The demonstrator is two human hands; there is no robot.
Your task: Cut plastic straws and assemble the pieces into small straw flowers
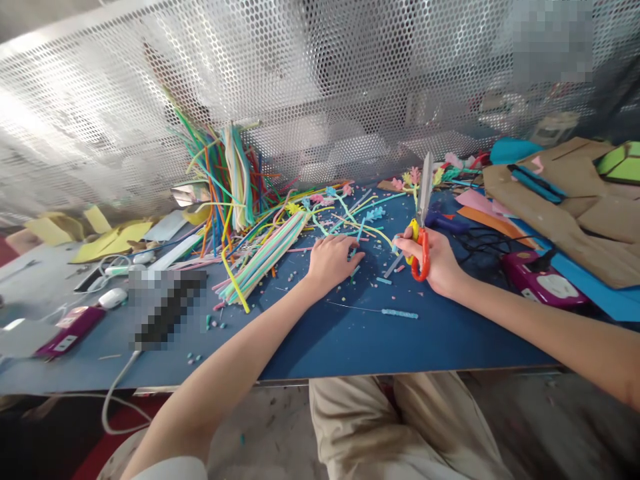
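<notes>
My right hand [440, 263] grips a pair of scissors [426, 190] by its red and yellow handles, with the blades pointing up. A small light blue bit shows at the fingertips of that hand. Low over the tabletop, my left hand [333, 263] has its fingers curled, thumb and forefinger around a light blue pipe cleaner [361, 230]; the exact contact is unclear. Beyond it lies a blue leafy tip [374, 214]. Nearer to me, a short fuzzy blue piece with a thin bare wire [400, 313] lies on the blue table [320, 350].
Bundled pipe cleaners [265, 257] lie left of my hands, and more stand in a heap [240, 180] against a perforated metal screen [300, 80]. Purple power strips [543, 280] with cables sit at both sides. Brown paper [600, 220] covers the right. Cut bits are scattered about.
</notes>
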